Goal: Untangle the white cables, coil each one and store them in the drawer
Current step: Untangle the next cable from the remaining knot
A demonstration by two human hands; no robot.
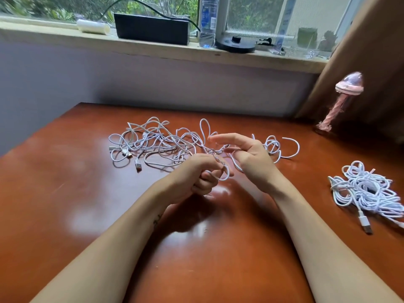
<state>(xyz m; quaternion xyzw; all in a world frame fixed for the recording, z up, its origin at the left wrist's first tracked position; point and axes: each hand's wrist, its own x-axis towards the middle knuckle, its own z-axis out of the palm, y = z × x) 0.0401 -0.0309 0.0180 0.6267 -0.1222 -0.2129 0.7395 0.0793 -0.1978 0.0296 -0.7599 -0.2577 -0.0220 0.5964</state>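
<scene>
The tangle (157,145) sprawls from far left to centre of the worktop (65,193). Your left hand (196,173) has its fingers curled round a loop (226,174) of twisted cable, so keep that loop slack and feed it back through rather than tugging. Your right hand (247,154) is half open, forefinger straight, the others bent toward the twist, though I cannot tell whether they pinch it; a bundle (365,189) lies near right, a pink ornament (347,86) far right, and no drawer shows.

A tangle of white cables (157,145) is sprawling across the far middle of the table (65,193), and a second heap of cables (367,189) is crowding the right edge, near a pink lamp (349,85). Bare wood is lying open at the left and along the near side.
</scene>
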